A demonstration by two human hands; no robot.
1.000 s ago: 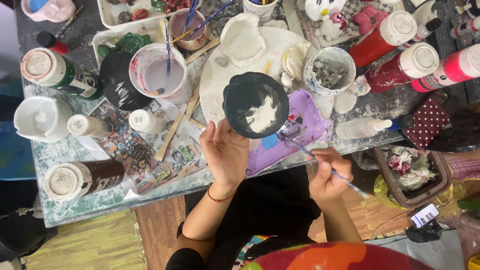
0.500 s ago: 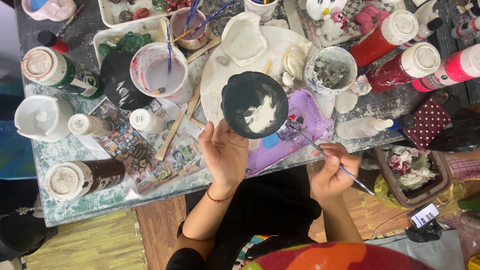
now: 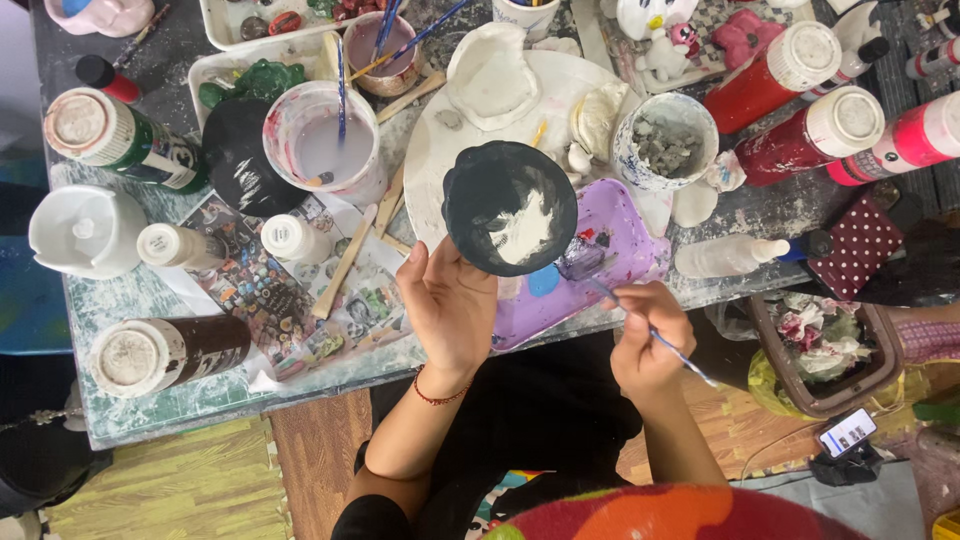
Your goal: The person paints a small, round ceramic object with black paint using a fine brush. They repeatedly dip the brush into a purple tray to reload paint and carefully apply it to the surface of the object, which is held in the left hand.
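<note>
While left hand [image 3: 452, 305] grips black bowl [image 3: 510, 207] over tray [image 3: 620, 240], right hand [image 3: 648, 340] pinches brush [image 3: 640, 325], tip on tray.

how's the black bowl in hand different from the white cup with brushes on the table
The bowl is black with a white patch inside; the cup is whitish, stained pink. The left hand holds the bowl tilted above the table; the cup stands upright, holding brushes. Both are round and open.
</note>
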